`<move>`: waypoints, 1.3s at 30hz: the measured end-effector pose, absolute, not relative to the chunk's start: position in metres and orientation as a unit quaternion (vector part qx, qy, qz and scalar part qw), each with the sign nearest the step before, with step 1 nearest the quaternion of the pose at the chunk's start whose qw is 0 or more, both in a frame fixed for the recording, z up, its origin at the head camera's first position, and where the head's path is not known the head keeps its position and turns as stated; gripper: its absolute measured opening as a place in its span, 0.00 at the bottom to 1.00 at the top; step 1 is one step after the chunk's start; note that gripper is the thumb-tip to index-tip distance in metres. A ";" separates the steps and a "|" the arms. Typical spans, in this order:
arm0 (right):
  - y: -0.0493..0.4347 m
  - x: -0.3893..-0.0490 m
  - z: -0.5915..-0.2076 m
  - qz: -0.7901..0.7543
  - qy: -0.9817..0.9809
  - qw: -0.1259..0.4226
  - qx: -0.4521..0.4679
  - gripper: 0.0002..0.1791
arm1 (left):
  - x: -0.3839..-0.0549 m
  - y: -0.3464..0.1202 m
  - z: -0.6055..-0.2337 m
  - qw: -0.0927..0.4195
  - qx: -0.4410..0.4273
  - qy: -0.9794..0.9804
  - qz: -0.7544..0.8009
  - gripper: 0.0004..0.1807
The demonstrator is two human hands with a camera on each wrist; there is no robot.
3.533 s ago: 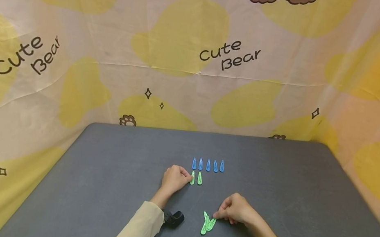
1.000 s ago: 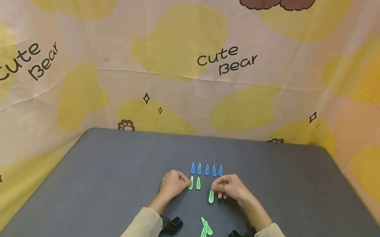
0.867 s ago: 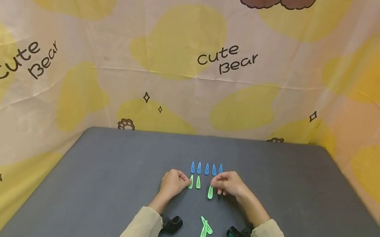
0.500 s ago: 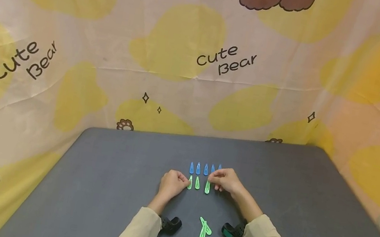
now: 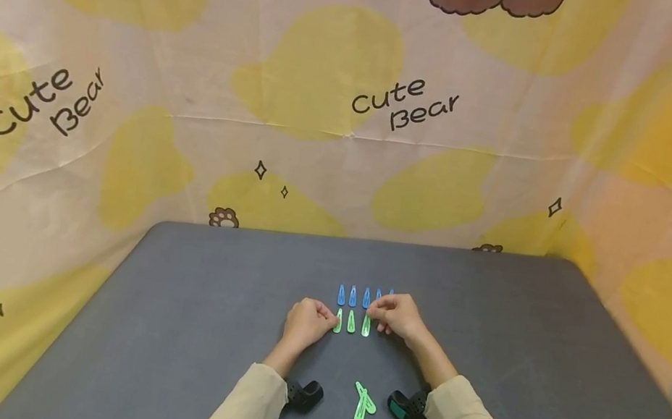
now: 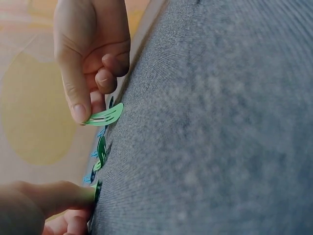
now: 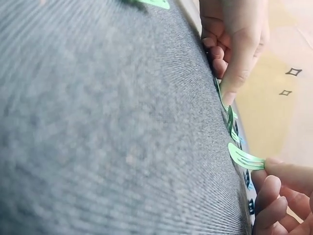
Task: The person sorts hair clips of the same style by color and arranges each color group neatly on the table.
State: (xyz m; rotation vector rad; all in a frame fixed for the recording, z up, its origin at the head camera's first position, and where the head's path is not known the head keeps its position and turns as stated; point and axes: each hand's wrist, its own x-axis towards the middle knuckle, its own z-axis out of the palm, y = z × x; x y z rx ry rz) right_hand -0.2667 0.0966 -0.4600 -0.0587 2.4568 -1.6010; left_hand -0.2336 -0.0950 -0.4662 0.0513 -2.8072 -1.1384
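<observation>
My right hand [image 5: 400, 315] pinches a green snap hair clip [image 5: 366, 327] by its narrow end between thumb and fingertips. In the right wrist view this clip [image 7: 243, 157] tilts, its wide end toward the grey tabletop. My left hand [image 5: 306, 322] keeps thumb and fingertips on the leftmost green hair clip [image 5: 338, 323], partly covering it. Between the hands another green hair clip [image 5: 351, 322] lies on the table. Behind them runs a row of blue hair clips [image 5: 353, 296], the rightmost ones partly hidden by my right hand.
Nearer me, two green hair clips [image 5: 360, 410] lie crossed on the grey table [image 5: 210, 336]. Black cameras sit on both wrists, the left wrist camera [image 5: 306, 395] close to the tabletop. A patterned curtain [image 5: 330, 77] hangs behind the table's far edge.
My right hand has taken a green clip from the near pile, carried it away from me, then left, into line with the other green clips. My left hand has stayed in place.
</observation>
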 end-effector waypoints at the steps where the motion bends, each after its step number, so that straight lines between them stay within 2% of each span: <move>1: 0.096 -0.267 -0.459 -0.542 0.834 0.102 -0.019 0.05 | -0.234 -0.095 -0.466 0.056 0.017 -0.925 -0.376 0.07; 39: 0.087 -0.266 -0.462 -0.461 0.885 0.059 -0.022 0.07 | -0.232 -0.095 -0.465 0.062 0.012 -0.926 -0.372 0.08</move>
